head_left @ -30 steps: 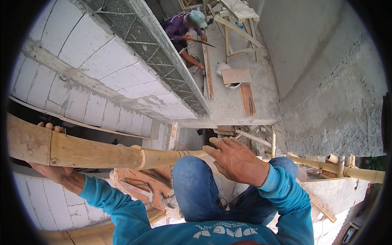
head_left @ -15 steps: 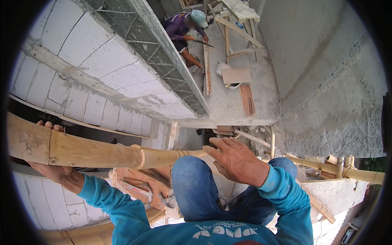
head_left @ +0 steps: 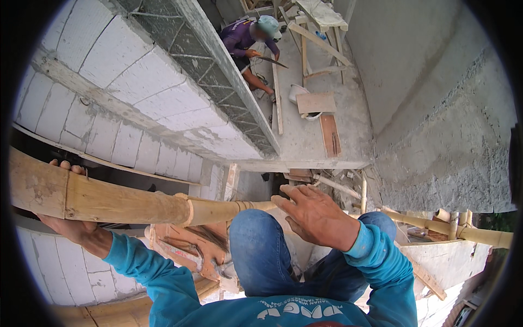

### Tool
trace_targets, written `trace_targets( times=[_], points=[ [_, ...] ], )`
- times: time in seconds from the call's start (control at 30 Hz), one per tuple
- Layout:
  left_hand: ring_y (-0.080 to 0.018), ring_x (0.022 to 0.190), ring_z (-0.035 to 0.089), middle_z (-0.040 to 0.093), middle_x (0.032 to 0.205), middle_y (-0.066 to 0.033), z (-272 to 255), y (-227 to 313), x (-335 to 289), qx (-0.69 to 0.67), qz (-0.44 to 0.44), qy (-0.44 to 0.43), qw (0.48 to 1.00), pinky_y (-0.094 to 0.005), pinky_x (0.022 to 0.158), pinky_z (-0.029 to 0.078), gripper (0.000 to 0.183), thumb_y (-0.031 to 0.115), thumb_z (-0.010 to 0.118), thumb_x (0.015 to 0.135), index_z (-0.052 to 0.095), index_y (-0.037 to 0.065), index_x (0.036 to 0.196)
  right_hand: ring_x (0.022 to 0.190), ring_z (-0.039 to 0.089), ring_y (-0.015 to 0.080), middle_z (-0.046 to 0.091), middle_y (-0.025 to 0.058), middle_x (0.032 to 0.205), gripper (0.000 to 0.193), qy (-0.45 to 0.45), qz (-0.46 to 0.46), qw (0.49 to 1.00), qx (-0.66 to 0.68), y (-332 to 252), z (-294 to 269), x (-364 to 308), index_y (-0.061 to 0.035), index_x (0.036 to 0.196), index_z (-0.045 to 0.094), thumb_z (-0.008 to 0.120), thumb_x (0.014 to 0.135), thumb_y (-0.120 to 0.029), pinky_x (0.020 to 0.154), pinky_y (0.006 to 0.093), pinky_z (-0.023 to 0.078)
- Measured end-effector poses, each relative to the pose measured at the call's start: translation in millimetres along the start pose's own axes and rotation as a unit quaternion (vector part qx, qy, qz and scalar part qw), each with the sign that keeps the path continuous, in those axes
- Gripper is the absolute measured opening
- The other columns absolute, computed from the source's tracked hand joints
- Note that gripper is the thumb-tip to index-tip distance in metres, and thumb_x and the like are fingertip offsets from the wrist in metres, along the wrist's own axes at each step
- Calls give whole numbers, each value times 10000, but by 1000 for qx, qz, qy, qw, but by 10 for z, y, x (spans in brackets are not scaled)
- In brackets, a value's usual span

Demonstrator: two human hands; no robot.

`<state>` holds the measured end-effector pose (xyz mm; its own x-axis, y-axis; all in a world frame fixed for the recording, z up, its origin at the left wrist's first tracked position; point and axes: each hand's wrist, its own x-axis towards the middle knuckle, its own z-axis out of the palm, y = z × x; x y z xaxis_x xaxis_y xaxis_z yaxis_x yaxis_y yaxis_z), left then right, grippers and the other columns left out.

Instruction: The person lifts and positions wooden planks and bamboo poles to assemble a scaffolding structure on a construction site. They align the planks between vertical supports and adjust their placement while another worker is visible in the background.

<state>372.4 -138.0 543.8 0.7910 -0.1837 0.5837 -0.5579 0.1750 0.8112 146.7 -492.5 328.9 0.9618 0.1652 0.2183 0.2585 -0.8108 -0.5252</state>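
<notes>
Turned since the earlier frame, a co-worker's (head_left: 238, 39) plank (head_left: 278, 103) beyond the bamboo pole (head_left: 125, 201) now shows a narrow, pale edge. Around the pole's thick left end curls the left hand (head_left: 76, 229), pinching it between fingers and palm. Below the pole's middle lies a reddish-brown board (head_left: 214, 250). Near its right end, the right hand (head_left: 318, 215) is loosely spread; whether they touch, I cannot tell.

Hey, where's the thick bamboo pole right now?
In the head view, the bamboo pole stretches across the left side, its near part in the left hand, running rightward to the left knee.
</notes>
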Motion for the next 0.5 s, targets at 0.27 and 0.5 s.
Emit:
trace_targets(
  times=[0.27,0.5],
  points=[
    [-312,1000,617,605,1143,-212,28,20,16,18,8,35,999,-435,951,514,817,640,161,1011,478,-46,1321,1208,556,384,525,213,1349,506,-46,14,999,-24,-19,-44,8,-45,1362,514,672,888,-124,1043,467,458],
    [-314,1001,617,603,1158,-215,-51,17,33,-17,0,-7,1000,-431,948,516,823,643,165,1006,473,-47,1332,1218,553,382,525,212,1354,507,-48,18,999,-11,-31,-78,9,-47,1370,514,666,892,-117,1047,465,458]
  ],
)
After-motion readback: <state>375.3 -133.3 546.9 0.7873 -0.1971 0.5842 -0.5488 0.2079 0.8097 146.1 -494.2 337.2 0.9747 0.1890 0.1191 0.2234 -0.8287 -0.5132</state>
